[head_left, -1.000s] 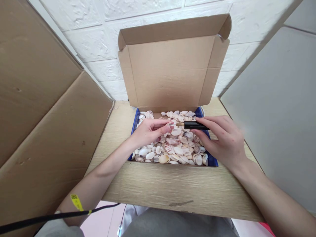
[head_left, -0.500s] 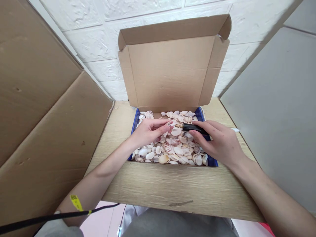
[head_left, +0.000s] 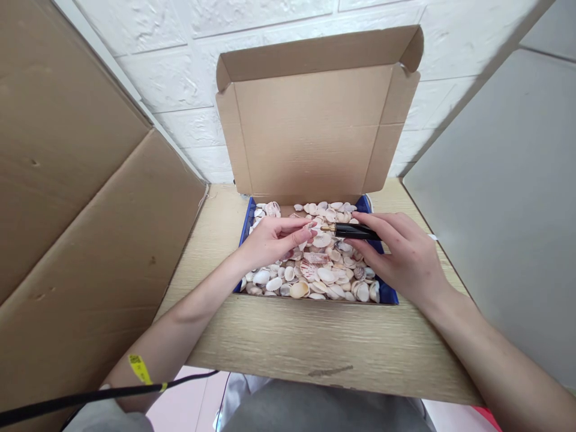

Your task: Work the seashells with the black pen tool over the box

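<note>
right hand [head_left: 411, 258] gripping black tool [head_left: 356, 231], left hand [head_left: 272, 245] pinching shell [head_left: 310, 225]

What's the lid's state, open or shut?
Open: the lid stands raised behind the blue-sided box, leaving the shells exposed.

A yellow label [head_left: 140, 369] is showing unreadably small print
Standing out beside the black cable [head_left: 90, 397], it is carrying a dark, code-like square and tiny marks that are blurring together; no words or numbers are coming through legibly.
</note>
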Available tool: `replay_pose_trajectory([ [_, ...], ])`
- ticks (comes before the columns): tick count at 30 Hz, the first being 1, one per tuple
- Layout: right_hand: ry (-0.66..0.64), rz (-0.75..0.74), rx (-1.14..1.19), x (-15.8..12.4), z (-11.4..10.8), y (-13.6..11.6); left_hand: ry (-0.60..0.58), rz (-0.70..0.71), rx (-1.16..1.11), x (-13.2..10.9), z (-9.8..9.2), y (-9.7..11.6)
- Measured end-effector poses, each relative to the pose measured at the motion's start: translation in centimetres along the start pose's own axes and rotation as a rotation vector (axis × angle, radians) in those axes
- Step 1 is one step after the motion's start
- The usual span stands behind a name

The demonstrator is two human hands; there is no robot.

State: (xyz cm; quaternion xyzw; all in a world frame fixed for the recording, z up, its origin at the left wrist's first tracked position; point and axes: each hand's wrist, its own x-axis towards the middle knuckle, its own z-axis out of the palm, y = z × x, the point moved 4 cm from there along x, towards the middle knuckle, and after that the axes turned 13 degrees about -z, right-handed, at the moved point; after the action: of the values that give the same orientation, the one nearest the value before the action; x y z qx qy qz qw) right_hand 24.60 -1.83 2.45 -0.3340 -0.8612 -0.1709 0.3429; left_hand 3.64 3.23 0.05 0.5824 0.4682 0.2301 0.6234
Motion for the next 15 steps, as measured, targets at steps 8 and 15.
replay_pose_trajectory([
  [8,0.007,0.050,0.019,-0.19,0.14,0.25,0.009,-0.014,0.003,0.03,-0.02,-0.04],
  [15,-0.036,0.064,0.034,-0.43,0.44,0.24,0.007,-0.032,-0.003,-0.03,-0.08,-0.19],
])
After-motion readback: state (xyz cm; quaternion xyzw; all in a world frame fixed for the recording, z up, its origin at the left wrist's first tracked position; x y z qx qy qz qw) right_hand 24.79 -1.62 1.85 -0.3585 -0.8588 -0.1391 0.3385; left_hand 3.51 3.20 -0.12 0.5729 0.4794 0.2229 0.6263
